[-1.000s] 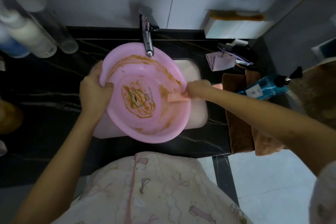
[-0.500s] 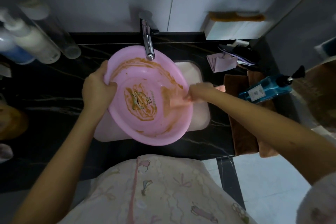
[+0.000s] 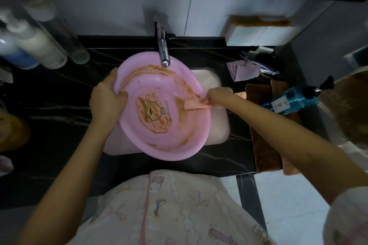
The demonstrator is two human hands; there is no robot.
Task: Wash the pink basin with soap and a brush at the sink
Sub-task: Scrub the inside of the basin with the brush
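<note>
Dim, soft-focus wide-angle view; edges bend and darken, daylight brightening lower right.

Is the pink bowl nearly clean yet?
Not yet. Done: the pink basin sits tilted over the sink under the faucet, and the brush is picked up. In hand: the left hand grips the rim while the right hand presses the brush on the inner wall. Left: brown smears ring the wall and cover the bottom; no suds or running water show, so most scrubbing and rinsing remain.
</note>
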